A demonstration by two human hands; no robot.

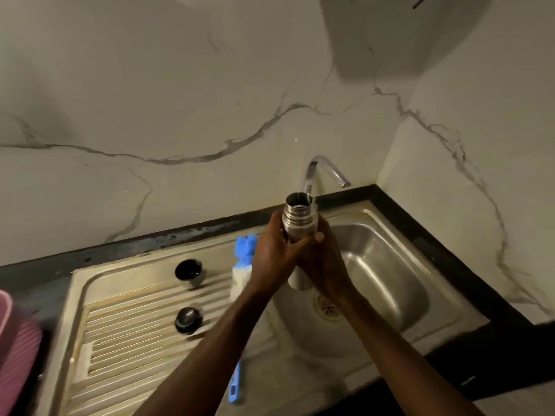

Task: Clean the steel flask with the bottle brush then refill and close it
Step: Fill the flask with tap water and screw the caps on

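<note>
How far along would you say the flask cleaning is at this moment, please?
Looks done: the flask is open, and its two caps sit on the drainboard. The bottle brush lies beside the basin, so brushing is either finished or not begun; I cannot tell. In hand: both hands, left and right, hold the flask upright over the sink basin. No water visibly runs from the tap. Left: refilling and closing.
</note>
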